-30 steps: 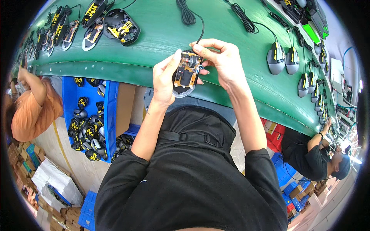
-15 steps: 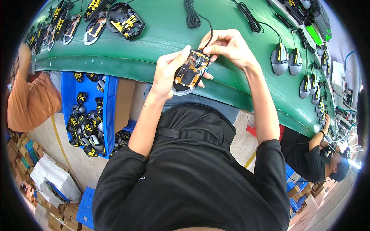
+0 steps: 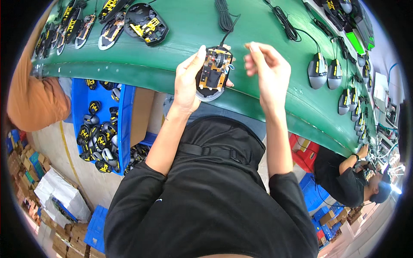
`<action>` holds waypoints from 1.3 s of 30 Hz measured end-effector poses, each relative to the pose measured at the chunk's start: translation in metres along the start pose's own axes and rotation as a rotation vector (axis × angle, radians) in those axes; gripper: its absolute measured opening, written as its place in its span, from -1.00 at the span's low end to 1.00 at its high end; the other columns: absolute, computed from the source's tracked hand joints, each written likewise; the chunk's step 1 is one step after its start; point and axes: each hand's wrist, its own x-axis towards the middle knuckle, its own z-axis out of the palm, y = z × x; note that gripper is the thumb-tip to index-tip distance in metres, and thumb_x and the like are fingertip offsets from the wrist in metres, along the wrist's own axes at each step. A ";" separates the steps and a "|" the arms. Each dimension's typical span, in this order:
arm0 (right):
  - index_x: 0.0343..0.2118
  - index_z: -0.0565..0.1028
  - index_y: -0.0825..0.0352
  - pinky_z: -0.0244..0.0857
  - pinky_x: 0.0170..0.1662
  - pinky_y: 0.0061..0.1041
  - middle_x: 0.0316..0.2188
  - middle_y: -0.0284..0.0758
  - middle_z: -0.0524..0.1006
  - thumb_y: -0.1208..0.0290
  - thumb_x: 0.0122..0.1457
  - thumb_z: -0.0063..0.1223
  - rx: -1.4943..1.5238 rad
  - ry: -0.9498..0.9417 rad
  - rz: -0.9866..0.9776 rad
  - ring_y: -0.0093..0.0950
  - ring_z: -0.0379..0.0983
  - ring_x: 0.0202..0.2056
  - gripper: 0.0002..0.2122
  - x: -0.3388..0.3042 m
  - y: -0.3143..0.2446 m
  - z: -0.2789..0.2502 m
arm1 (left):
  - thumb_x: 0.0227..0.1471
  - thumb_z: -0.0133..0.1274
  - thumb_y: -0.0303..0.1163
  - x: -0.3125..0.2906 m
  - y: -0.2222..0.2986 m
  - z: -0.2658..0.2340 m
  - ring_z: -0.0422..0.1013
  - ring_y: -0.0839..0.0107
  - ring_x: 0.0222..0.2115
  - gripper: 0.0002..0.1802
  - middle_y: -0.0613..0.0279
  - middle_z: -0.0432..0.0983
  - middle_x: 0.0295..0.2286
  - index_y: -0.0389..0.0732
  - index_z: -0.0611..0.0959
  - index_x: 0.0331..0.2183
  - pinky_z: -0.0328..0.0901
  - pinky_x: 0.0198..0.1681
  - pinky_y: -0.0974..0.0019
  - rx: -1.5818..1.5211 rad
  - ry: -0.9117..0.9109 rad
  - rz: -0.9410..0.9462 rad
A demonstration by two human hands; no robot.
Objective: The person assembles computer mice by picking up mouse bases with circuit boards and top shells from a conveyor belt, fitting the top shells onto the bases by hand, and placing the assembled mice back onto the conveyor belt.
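My left hand [image 3: 187,81] is closed around the edge of an opened computer mouse [image 3: 214,73], just over the near edge of the green bench. Its orange-brown circuit board and scroll wheel face up, with a pale rim at the near end. From its far end a black cable [image 3: 223,16] runs to a tied coil on the bench. To the right of the mouse, my right hand [image 3: 272,71] is raised and apart from it, fingers loosely bent, slightly blurred, with nothing visible in them. A dark mouse shell [image 3: 147,25] with yellow parts lies on the bench to the left.
The green bench [image 3: 189,34] carries several open mouse bases at far left and several assembled grey-black mice [image 3: 317,73] on the right. Below left, a blue bin [image 3: 125,129] holds mouse shells. A person in orange [image 3: 38,103] is at left, another in black [image 3: 340,176] at right.
My right hand has let go of the mouse's cable end and moved right, away from it. The mouse stays in my left hand, now turned more upright in view.
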 end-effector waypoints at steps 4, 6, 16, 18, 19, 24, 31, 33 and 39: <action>-0.21 0.56 0.48 0.39 -0.42 -0.68 -0.51 -0.29 0.59 0.37 0.17 0.20 0.256 -0.111 0.196 -0.63 0.50 -0.54 -0.75 -0.030 -0.006 0.003 | 0.35 -0.32 -0.17 -0.001 0.003 0.003 0.53 0.41 -0.23 -0.46 0.00 0.54 -0.14 -0.46 0.49 -0.01 0.48 -0.20 0.36 0.079 0.029 -0.001; -0.22 0.56 0.48 0.40 -0.41 -0.68 -0.50 -0.29 0.59 0.39 0.13 0.25 0.246 -0.095 0.163 -0.63 0.50 -0.52 -0.75 -0.030 -0.002 0.010 | 0.34 -0.26 -0.17 -0.002 0.001 0.004 0.53 0.47 -0.32 -0.49 0.07 0.57 -0.22 -0.43 0.53 -0.03 0.46 -0.26 0.42 0.091 0.065 0.028; -0.31 0.62 0.43 0.47 -0.28 -0.63 -0.37 -0.27 0.62 0.56 -0.09 0.37 -0.092 0.017 -0.296 -0.57 0.56 -0.42 -0.76 -0.037 0.011 0.026 | 0.32 -0.18 -0.17 -0.003 0.002 0.003 0.53 0.52 -0.38 -0.54 0.15 0.60 -0.31 -0.39 0.58 -0.08 0.43 -0.28 0.45 0.065 0.112 0.087; -0.32 0.63 0.40 0.48 -0.28 -0.60 -0.36 -0.24 0.63 0.59 -0.07 0.33 -0.248 0.151 -0.567 -0.52 0.58 -0.42 -0.80 -0.043 0.012 0.034 | 0.32 -0.18 -0.16 -0.002 0.001 0.004 0.53 0.51 -0.37 -0.53 0.14 0.60 -0.30 -0.39 0.58 -0.09 0.43 -0.27 0.44 0.064 0.157 0.102; -0.32 0.63 0.40 0.48 -0.28 -0.60 -0.36 -0.24 0.63 0.59 -0.07 0.33 -0.248 0.151 -0.568 -0.52 0.58 -0.42 -0.80 -0.044 0.012 0.037 | 0.32 -0.18 -0.16 -0.002 0.002 0.002 0.53 0.51 -0.37 -0.53 0.14 0.60 -0.30 -0.39 0.58 -0.09 0.43 -0.27 0.44 0.063 0.157 0.102; -0.34 0.61 0.39 0.47 -0.35 -0.53 -0.41 -0.24 0.61 0.66 -0.07 0.28 -0.328 0.303 -0.683 -0.45 0.57 -0.44 -0.82 -0.049 0.012 0.054 | 0.34 -0.29 -0.11 -0.001 0.004 -0.007 0.55 0.38 -0.31 -0.46 0.01 0.59 -0.24 -0.41 0.51 -0.03 0.47 -0.19 0.30 0.111 0.118 0.082; -0.43 0.52 0.35 0.45 -0.38 -0.45 -0.47 -0.31 0.59 0.70 -0.13 0.27 -0.396 0.318 -0.993 -0.37 0.54 -0.44 -0.81 -0.045 0.020 0.059 | 0.34 -0.31 -0.08 0.000 0.003 -0.009 0.55 0.34 -0.32 -0.44 -0.02 0.59 -0.28 -0.40 0.50 -0.03 0.46 -0.17 0.31 0.128 0.156 0.073; -0.42 0.50 0.35 0.44 -0.33 -0.43 -0.42 -0.30 0.59 0.66 -0.11 0.23 -0.488 0.227 -1.033 -0.35 0.54 -0.39 -0.83 -0.039 0.022 0.051 | 0.34 -0.31 -0.09 -0.002 0.003 -0.005 0.55 0.33 -0.31 -0.44 -0.03 0.58 -0.27 -0.41 0.49 -0.02 0.45 -0.17 0.31 0.141 0.168 0.074; -0.30 0.43 0.39 0.36 -0.14 -0.41 -0.23 0.00 0.52 0.51 0.04 0.05 -1.041 -0.119 -1.089 -0.24 0.40 -0.09 -0.84 -0.051 0.006 0.050 | 0.34 -0.25 -0.17 -0.003 0.005 -0.006 0.54 0.39 -0.30 -0.56 0.06 0.59 -0.28 -0.36 0.52 -0.10 0.43 -0.18 0.34 -0.014 0.204 0.144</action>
